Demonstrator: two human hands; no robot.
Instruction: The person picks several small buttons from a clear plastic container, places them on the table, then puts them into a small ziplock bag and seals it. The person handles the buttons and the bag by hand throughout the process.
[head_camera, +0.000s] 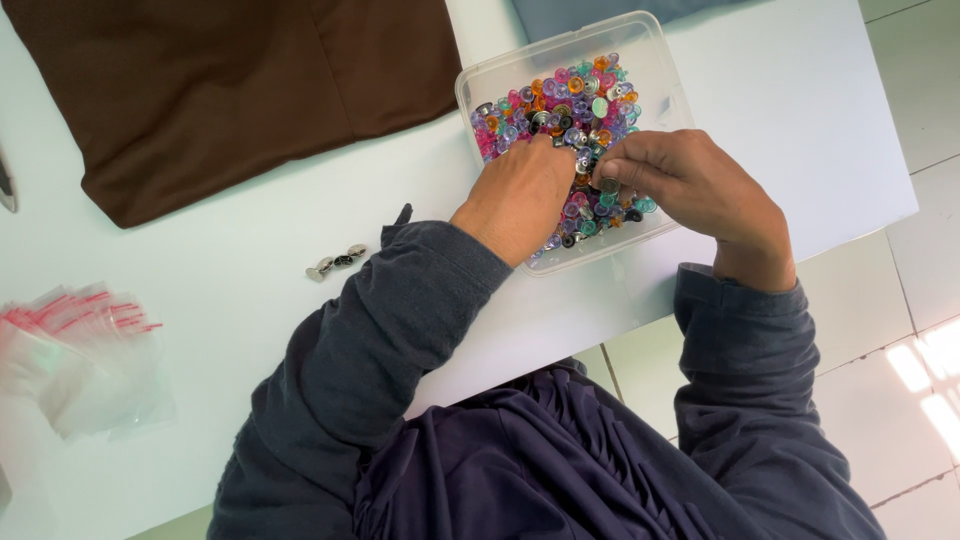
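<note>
A small round metal snap piece (608, 185) sits pinched between the fingertips of the right hand (690, 185), held just above the heap of colourful snap buttons (560, 110) in the clear plastic tub (480, 85). The grip is a tight fingertip pinch, which looks suited to lifting one tiny part free of the pile. The left hand (520, 195) reaches into the same tub from the near side, its fingers curled down into the buttons beside the right hand's fingertips; whether it is grasping anything I cannot tell, since its fingers are hidden behind its own knuckles. Both hands meet over the near half of the tub, probably because the loose parts there are easiest to sort through.

The tub lies on the white table (800, 90), near its front edge. Left of the tub, on the table and well apart from it, a few metal snap parts (336, 262) lie in a short row, seemingly set aside. Further left of the tub is a stack of small clear bags with red strips (75, 350). Beyond and left of the tub lies a folded brown cloth (220, 90). Behind the tub, a grey-blue cloth (590, 12) just shows
</note>
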